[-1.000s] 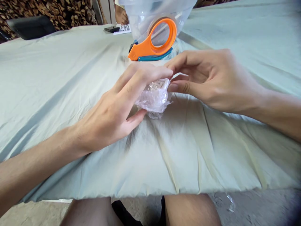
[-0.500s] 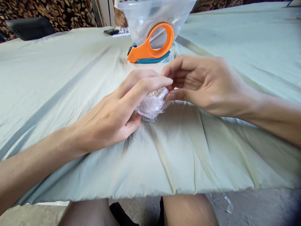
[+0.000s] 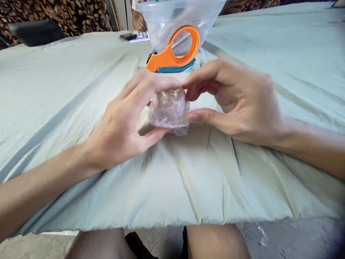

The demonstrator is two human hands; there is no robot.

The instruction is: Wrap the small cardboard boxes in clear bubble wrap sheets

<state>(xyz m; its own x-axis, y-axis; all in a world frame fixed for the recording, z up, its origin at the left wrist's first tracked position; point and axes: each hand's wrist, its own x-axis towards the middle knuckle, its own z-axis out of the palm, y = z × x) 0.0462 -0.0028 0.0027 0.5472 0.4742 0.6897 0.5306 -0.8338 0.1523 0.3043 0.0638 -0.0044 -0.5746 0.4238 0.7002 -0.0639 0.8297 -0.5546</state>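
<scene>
Fingers of both hands close around a small bundle wrapped in crinkled clear plastic film (image 3: pixel 169 109), which is held between them just above the pale green cloth-covered table (image 3: pixel 67 90). The left hand (image 3: pixel 126 122) pinches the bundle from its left side, thumb under the lower edge and forefinger curved over the top. The right hand (image 3: pixel 237 100) meets it from the other side, thumb tip pressed against the bundle's lower right corner and forefinger tip touching the top near the left forefinger. Something brownish and grainy shows through the upper part of the film; what it is cannot be told.

Beyond the hands, an orange ring-shaped tape dispenser with a blue base (image 3: pixel 175 50) stands on the cloth, leaning against a large clear plastic tub (image 3: pixel 161 18). Farther back, near the table's far edge, a small black phone-like object (image 3: pixel 128 36) lies beside a printed white sheet (image 3: pixel 141 36), and part of another person's hand (image 3: pixel 138 21) shows behind the tub. A black chair back (image 3: pixel 35 31) stands at the upper left, in front of a wall with a brown mottled pattern. The person's bare knees (image 3: pixel 215 241) show below the table's near edge.
</scene>
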